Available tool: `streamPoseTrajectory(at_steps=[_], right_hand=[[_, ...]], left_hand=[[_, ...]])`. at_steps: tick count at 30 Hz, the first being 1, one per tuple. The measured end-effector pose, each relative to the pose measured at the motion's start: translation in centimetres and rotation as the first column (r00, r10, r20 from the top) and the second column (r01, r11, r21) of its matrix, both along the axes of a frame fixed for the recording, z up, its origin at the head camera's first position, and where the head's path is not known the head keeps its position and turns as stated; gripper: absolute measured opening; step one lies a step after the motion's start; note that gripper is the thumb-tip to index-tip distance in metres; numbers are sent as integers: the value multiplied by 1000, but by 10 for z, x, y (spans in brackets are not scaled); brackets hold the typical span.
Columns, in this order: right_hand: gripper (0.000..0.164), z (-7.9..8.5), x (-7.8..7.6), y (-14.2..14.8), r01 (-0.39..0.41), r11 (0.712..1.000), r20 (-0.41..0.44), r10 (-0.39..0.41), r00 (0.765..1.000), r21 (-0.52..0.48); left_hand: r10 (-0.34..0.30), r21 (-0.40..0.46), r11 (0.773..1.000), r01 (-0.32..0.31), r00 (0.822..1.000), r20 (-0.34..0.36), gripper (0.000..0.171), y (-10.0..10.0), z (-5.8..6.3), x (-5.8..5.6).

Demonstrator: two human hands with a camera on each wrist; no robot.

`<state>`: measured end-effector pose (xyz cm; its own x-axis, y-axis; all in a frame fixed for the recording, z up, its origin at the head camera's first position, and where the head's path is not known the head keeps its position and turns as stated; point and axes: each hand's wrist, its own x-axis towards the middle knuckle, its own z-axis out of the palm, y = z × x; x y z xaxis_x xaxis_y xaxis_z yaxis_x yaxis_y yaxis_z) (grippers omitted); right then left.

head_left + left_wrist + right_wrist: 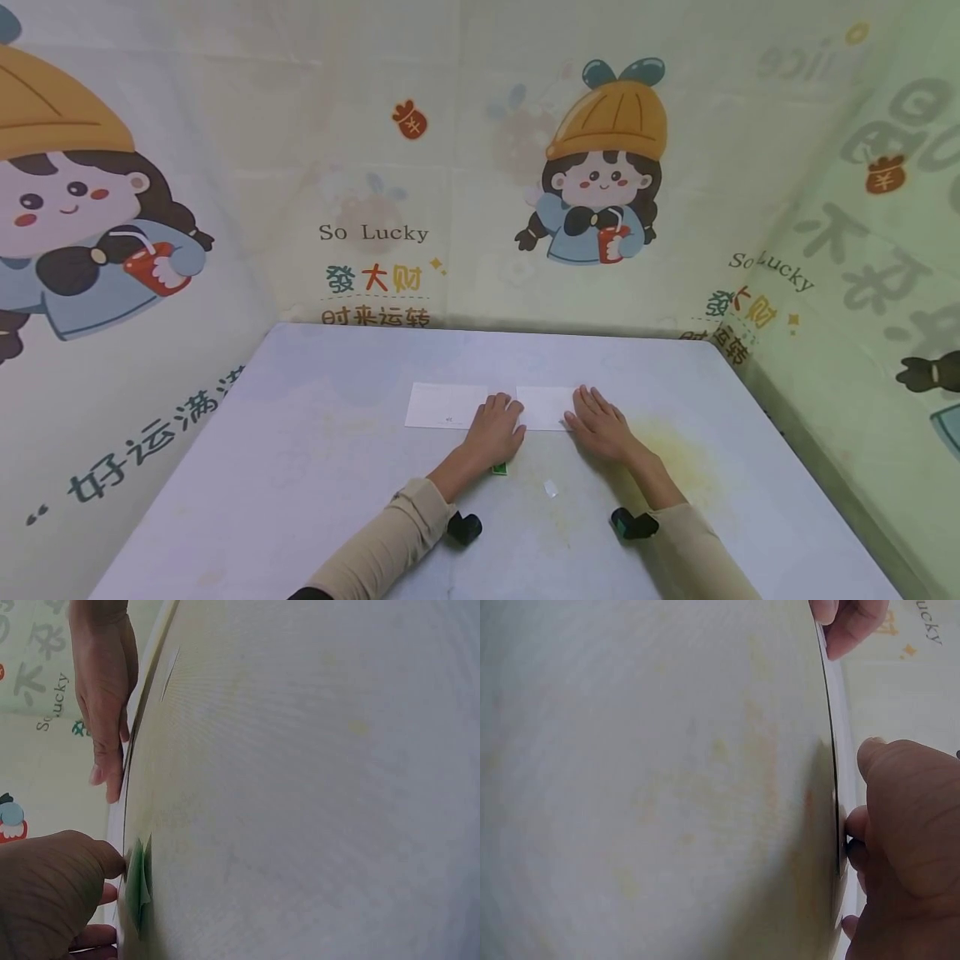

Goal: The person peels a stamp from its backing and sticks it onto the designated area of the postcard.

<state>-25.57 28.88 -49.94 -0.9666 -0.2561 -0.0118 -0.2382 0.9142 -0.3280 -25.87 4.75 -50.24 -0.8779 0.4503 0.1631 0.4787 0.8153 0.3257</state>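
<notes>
While white paper stretches crosswise, left hand and right hand touch it — grips relaxed.

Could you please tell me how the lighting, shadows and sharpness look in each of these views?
Head view: bright overall, a soft shadow beside the right forearm, the marks on the white paper too small to read; left wrist view: scene turned sideways, the table soft and hazy; right wrist view: a broad shadow beside the right hand, the tabletop blurry.

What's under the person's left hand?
White paper shows at the edge of the left hand, and a green piece shows near its wrist. Whatever the palm and fingers cover can't be seen.
</notes>
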Motion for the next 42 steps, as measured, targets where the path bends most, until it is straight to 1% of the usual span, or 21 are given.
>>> streamPoseTrajectory(at_steps=[4, 7, 9, 13, 14, 16, 18, 20, 21, 22, 25, 28, 31, 34, 38, 40, 42], right_hand=[[66, -2, 0, 0, 5, 1000, -4, -5, 1000, 0], [64, -2, 1, 0, 8, 1000, -21, -8, 1000, -24], [61, 0, 2, 0, 0, 998, -59, -3, 998, -56], [56, 5, 4, 0, 1, 985, -137, -24, 990, -172], [55, 6, 5, 1, 8, 977, -147, -40, 988, -211], [54, 9, 6, 2, 10, 950, -160, -62, 985, -311], [52, 12, 8, 4, 24, 922, -156, -92, 983, -387], [51, 15, 9, 5, 55, 893, -144, -133, 981, -447], [51, 16, 10, 5, 74, 882, -132, -152, 979, -465], [52, 18, 12, 5, 111, 874, -109, -183, 977, -473], [53, 21, 14, 5, 196, 842, -54, -257, 965, -503], [53, 23, 16, 3, 232, 806, -21, -289, 957, -545], [53, 25, 18, 2, 243, 775, -6, -303, 953, -584], [54, 26, 20, 1, 256, 737, 15, -316, 949, -626], [54, 27, 24, -1, 247, 694, 18, -320, 947, -677], [54, 27, 27, -2, 236, 682, 7, -321, 947, -692], [53, 28, 29, -4, 224, 678, -13, -326, 945, -700]], left_hand=[[1, -5, 1000, -1, 1000, 16, 40, 0, 0, 0], [0, -3, 1000, 0, 1000, 26, 40, 0, -1, 0], [1, 2, 1000, -1, 1000, 29, 40, 0, -1, 0], [8, 7, 1000, -8, 1000, 30, 40, 0, 0, -1], [10, 5, 1000, -10, 999, 32, 40, 0, 0, -1], [12, 12, 1000, -12, 999, 40, 41, 0, 0, -1], [10, 19, 1000, -11, 999, 48, 41, -1, 1, -1], [6, 30, 1000, -8, 998, 60, 41, -1, 1, -1], [2, 44, 999, -5, 998, 66, 41, -2, 1, -1], [-1, 56, 998, -3, 997, 72, 41, -2, 2, 0], [-12, 98, 995, 4, 997, 83, 40, -4, 2, 0], [-26, 151, 988, 12, 996, 90, 38, -5, 2, 1], [-33, 178, 984, 16, 995, 98, 38, -7, 1, 1], [-40, 197, 980, 21, 995, 93, 37, -9, -1, 1], [-52, 233, 972, 31, 995, 86, 36, -11, -1, 1], [-59, 250, 968, 37, 995, 83, 36, -12, -1, 1], [-62, 261, 965, 38, 995, 83, 36, -13, -1, 2]])
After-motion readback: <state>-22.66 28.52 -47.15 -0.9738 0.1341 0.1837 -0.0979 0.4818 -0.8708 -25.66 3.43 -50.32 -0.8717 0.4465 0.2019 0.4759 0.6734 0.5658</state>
